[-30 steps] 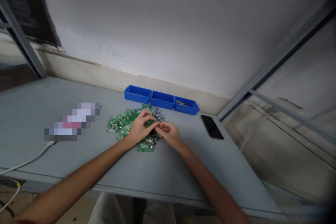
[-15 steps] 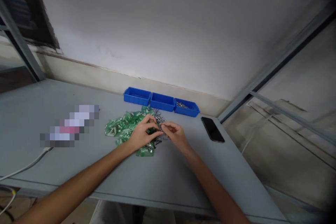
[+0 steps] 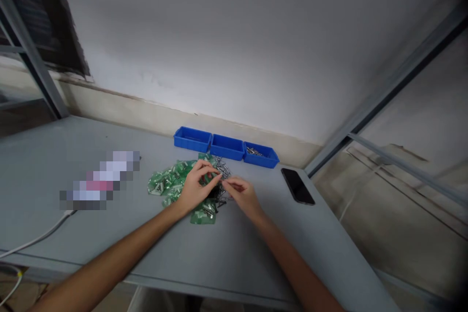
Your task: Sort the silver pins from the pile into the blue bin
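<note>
My left hand (image 3: 197, 186) is over the right side of a heap of green plastic packets (image 3: 166, 180) holding small metal parts. Its thumb and fingertips are pinched together. Just to its right, my right hand (image 3: 244, 197) also pinches, thumb against fingers. The two sets of fingertips almost meet, and whatever lies between them is too small to make out. Behind and below the fingers lies a pile of loose silver screws (image 3: 223, 168), partly covered by the hands. One green packet (image 3: 203, 215) rests nearest me, below the left hand.
Three blue bins stand in a row by the wall: a left bin (image 3: 192, 145), a middle bin (image 3: 227, 152) and a right bin (image 3: 263, 160) with metal pieces inside. A black phone (image 3: 298, 186) lies on the right. A pixelated object (image 3: 102, 180) with a white cable (image 3: 40, 239) lies left.
My left thumb and fingertips have come together from a wider gap. The right hand stays close beside them. The whole view has shifted slightly, so things appear a little lower.
</note>
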